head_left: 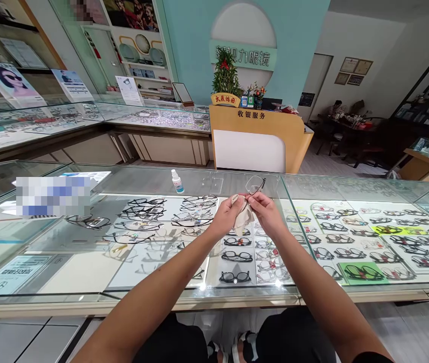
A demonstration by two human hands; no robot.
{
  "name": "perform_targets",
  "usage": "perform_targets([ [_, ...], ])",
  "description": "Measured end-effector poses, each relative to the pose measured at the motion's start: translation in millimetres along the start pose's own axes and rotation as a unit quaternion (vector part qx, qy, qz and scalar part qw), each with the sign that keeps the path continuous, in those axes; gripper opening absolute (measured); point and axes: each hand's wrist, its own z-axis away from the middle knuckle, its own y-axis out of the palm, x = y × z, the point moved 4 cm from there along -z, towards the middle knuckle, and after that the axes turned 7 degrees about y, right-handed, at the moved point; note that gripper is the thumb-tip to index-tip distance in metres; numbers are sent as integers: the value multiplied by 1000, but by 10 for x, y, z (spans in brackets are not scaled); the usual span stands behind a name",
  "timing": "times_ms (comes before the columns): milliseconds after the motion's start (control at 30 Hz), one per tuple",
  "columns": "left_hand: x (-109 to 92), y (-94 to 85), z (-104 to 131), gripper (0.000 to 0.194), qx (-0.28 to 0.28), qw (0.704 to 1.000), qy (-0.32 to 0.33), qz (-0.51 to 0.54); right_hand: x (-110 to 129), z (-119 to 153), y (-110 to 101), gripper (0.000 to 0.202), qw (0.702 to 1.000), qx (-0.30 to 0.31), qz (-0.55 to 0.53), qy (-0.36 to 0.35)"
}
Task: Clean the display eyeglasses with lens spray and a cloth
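Above the glass display counter (85, 297), both my hands are close together at chest distance. My left hand (228, 216) is closed on a beige cleaning cloth (243, 222), which hangs down from the fingers. My right hand (267, 214) pinches a pair of eyeglasses (255, 185) with a thin dark frame. The lens nearer the left hand is partly hidden by fingers and cloth. A white spray bottle (177, 181) with a blue label stands upright on the counter, left of my hands.
Several pairs of glasses (144, 207) lie on the left of the counter. More frames (237, 256) fill rows below my hands and to the right. Blurred papers (53, 196) lie at far left. Beyond stand a wooden cashier desk (297, 136) and another display case (93, 146).
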Motion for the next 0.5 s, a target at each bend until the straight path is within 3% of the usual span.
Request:
perform_targets([
  [100, 25, -45, -6, 70, 12, 999, -29, 29, 23, -2, -8, 30, 1000, 2, -10, 7],
  [267, -35, 7, 36, 72, 110, 990, -56, 72, 52, -1, -37, 34, 999, -22, -29, 26],
  [400, -38, 29, 29, 71, 30, 999, -12, 35, 27, 5, -1, 30, 1000, -6, 16, -10],
  [500, 30, 29, 15, 69, -21, 999, -14, 29, 13, 6, 9, 28, 999, -4, 33, -17],
])
